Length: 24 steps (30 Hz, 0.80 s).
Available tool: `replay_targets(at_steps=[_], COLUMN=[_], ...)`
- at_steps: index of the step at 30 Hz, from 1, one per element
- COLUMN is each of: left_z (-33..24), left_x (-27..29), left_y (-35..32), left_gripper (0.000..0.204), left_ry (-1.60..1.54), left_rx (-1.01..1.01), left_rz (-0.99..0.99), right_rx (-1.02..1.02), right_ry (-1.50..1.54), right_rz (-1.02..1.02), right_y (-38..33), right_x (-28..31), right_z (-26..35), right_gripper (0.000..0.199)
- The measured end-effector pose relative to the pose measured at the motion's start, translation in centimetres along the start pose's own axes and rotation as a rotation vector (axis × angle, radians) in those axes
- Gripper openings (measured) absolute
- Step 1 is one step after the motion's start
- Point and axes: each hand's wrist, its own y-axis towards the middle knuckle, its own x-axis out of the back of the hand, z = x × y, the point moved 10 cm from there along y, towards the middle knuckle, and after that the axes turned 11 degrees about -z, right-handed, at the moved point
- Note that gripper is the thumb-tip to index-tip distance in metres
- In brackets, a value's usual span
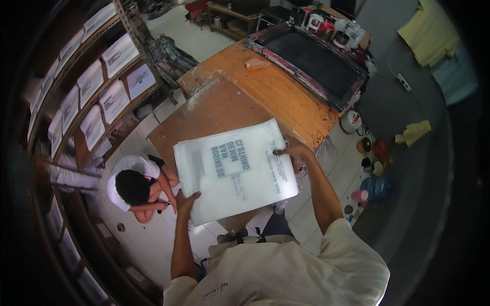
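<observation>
Between my two hands is a stack of glossy whitish sheets [219, 188] with dark printing on top, held above a brown board [204, 115]. My left hand [185, 204] grips its lower left edge, thumb on top and fingers hidden underneath. At the right edge, my right hand [297, 151] clasps the stack, its thumb over the print. The stack lies tilted, its right side higher in the picture. Beyond it, a dark screen-printing frame [311, 61] rests on the orange wooden table [255, 84].
A person [133, 183] sits on the tiled floor at my left. Behind them a rack [109, 127] carries similar printed sheets. Bottles and cans [326, 28] crowd the table's far end. A blue water jug [376, 187] and other items stand on the floor by the right wall.
</observation>
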Motion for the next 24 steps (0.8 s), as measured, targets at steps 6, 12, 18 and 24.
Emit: replay_targets(at_steps=[6, 12, 18, 24], left_z=[-8.1, -5.1, -5.9, -11.6], left_x=[-2.7, -1.8, -1.6, -3.7], left_y=[-2.0, 2.9, 1.9, -4.8], left_gripper=[0.075, 0.086, 0.072, 0.065], left_ry=[0.162, 0.442, 0.682, 0.283], left_rx=[0.066, -0.128, -0.078, -0.281], left_rz=[-0.023, -0.136, -0.436, -0.478], right_rx=[0.033, 0.08, 0.131, 0.526], right_ry=[0.097, 0.434, 0.026, 0.229], right_rz=[-0.225, -0.286, -0.365, -0.484], right_y=[-1.2, -2.2, 0.0, -3.9], right_x=[-1.0, -4.3, -3.5, 1.7], right_z=[-6.4, -7.5, -3.4, 5.8], right_gripper=[0.053, 0.052, 0.043, 0.041])
